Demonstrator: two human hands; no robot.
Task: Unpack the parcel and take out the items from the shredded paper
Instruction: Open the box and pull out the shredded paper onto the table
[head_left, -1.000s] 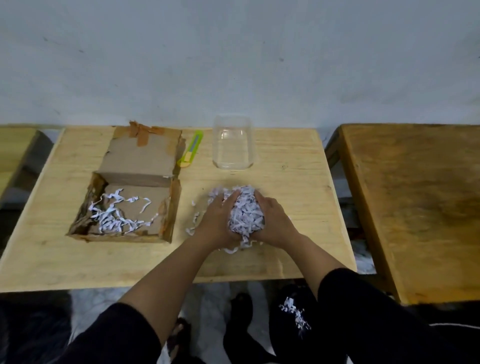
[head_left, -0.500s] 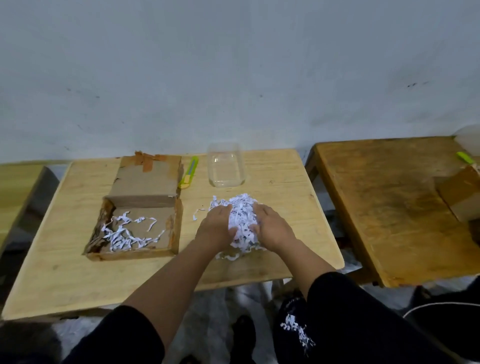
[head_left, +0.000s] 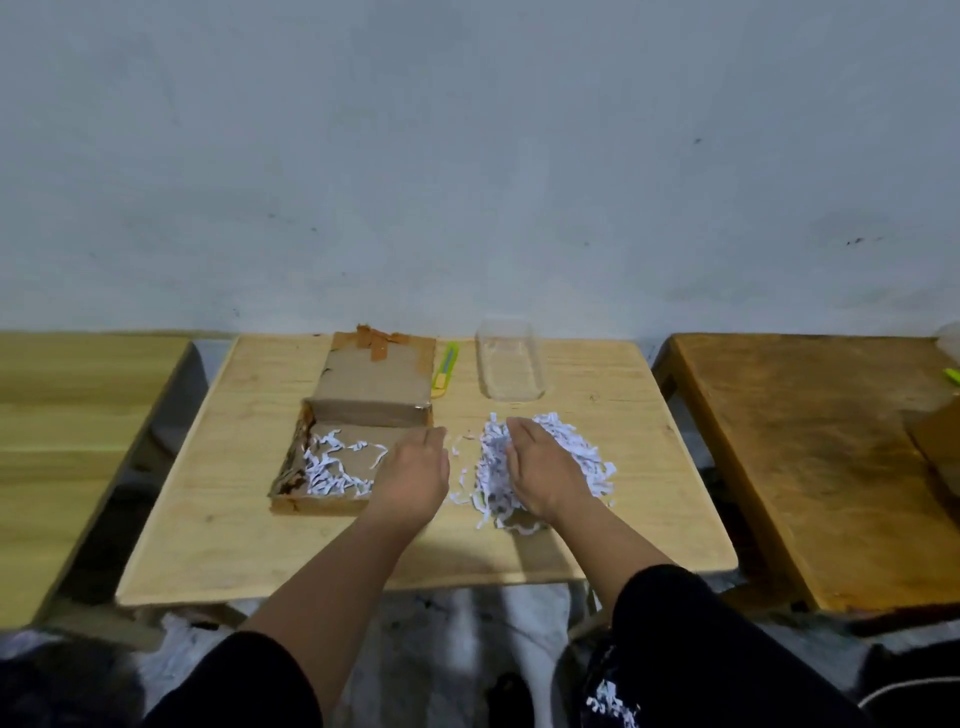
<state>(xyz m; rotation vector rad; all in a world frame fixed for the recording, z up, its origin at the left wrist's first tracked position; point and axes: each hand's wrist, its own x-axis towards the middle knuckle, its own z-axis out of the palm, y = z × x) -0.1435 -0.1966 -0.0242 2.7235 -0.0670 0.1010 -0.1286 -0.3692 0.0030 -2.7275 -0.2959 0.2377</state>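
Now both palms down: left hand (head_left: 415, 470) flat, empty; right hand (head_left: 540, 467) spread on shredded paper (head_left: 571, 452).

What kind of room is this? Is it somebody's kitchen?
Probably not a kitchen. It looks like a plain workroom or a spot for unpacking parcels: bare wooden tables set side by side against an unpainted grey wall, with an opened cardboard box, a utility knife and loose shredded paper on top.

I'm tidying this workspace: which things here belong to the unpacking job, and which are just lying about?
In the job: open cardboard box; shredded paper pile; left hand; right hand.
Lying about: utility knife; clear container.
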